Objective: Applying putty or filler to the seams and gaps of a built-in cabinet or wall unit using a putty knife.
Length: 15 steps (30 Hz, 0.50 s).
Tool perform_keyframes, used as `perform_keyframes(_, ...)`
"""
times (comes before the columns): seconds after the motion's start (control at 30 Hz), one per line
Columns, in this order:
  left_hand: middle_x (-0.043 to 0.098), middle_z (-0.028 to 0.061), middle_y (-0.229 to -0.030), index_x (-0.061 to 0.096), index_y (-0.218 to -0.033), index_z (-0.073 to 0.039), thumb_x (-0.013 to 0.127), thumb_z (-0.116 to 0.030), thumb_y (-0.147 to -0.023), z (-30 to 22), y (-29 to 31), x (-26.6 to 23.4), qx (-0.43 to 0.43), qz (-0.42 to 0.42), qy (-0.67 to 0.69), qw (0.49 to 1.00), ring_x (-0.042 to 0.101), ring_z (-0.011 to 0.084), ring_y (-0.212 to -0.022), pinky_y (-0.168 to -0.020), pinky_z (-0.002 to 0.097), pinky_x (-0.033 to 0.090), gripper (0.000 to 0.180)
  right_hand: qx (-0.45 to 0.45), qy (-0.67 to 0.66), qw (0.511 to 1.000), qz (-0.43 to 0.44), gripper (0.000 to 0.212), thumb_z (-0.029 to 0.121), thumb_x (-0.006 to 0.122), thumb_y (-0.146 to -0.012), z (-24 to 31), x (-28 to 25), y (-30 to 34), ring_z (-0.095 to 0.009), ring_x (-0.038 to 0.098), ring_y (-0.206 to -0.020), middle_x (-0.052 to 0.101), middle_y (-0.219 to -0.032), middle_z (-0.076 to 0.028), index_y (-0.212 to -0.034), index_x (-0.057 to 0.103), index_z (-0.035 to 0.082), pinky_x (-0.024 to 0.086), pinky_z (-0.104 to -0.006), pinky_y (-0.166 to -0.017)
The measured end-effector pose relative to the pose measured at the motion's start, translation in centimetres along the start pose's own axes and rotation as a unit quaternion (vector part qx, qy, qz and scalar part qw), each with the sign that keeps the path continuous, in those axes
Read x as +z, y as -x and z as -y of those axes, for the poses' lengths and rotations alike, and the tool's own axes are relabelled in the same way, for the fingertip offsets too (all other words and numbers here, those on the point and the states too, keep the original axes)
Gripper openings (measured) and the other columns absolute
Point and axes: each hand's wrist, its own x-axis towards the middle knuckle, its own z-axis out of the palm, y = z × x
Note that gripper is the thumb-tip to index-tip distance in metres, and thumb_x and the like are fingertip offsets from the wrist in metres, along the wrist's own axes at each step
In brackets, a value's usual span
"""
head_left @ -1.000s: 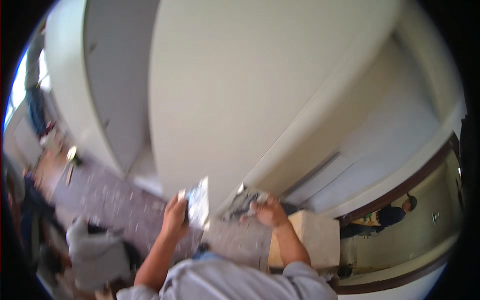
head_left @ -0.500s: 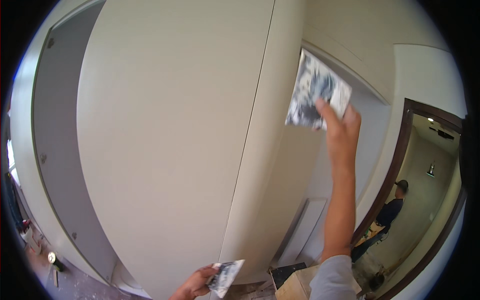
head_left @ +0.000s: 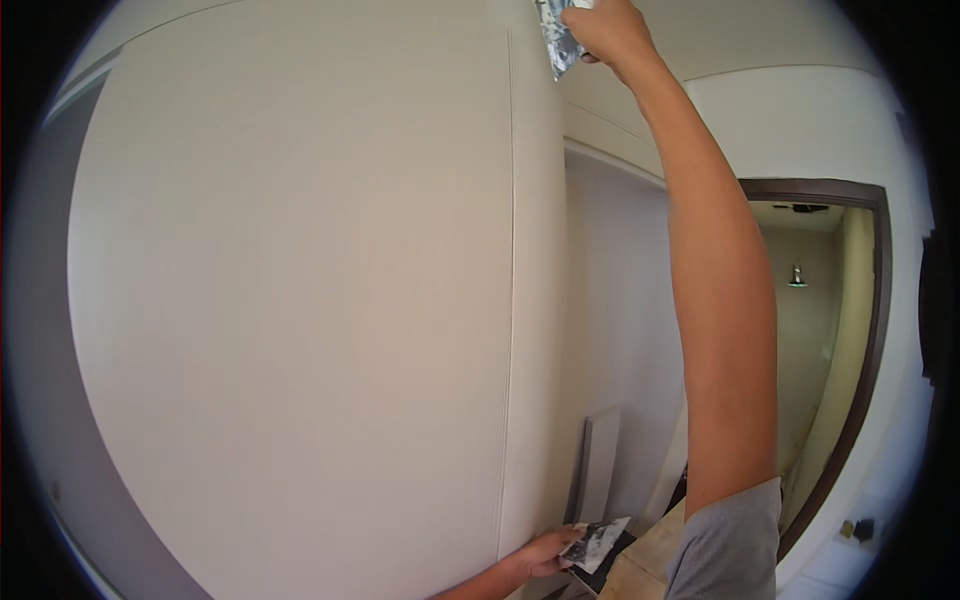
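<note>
looked like room under fit-out, board propped in recess, dark door frame stood right, smeared blade near wall panel's upper right corner

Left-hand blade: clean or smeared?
Smeared: the flat blade in the left hand shows uneven whitish patches against dark grey. Can't tell whether that's wet or dried.

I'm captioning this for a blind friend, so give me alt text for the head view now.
A right hand raised high holds a smeared scraper near a tall pale panel; the left hand, low down, holds a second scraper. A dark door frame stands to the right.
</note>
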Motion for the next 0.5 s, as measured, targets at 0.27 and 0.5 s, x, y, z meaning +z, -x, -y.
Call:
perform_keyframes(0.27,0.070,0.0074,-0.112,0.053,-0.128,-0.002,0.048,-0.019,-0.109,0.6,0.1,-1.2,-0.034,0.017,-0.034,0.999,0.071,0.0139,-0.092,-0.076,0.0294,0.061,0.026,0.032,0.018,0.999,0.020,0.022,0.010,0.062,-0.081,4.0,2.4,-3.4,-0.028,0.074,-0.065,0.073,-0.077,-0.024,-0.084,0.073,-0.008,0.060,-0.0390,-0.061)
perform_keyframes(0.5,0.070,0.0075,-0.112,0.055,-0.127,-0.002,0.048,-0.019,-0.109,-0.3,-0.2,-0.9,-0.026,-0.035,-0.011,0.999,0.071,0.0149,-0.090,-0.077,0.0299,0.060,0.026,0.017,0.104,0.994,0.032,0.023,0.013,0.061,-0.085,4.8,4.4,-5.2,-0.027,0.075,-0.066,0.075,-0.080,-0.021,-0.086,0.074,-0.006,0.060,-0.0385,-0.061)
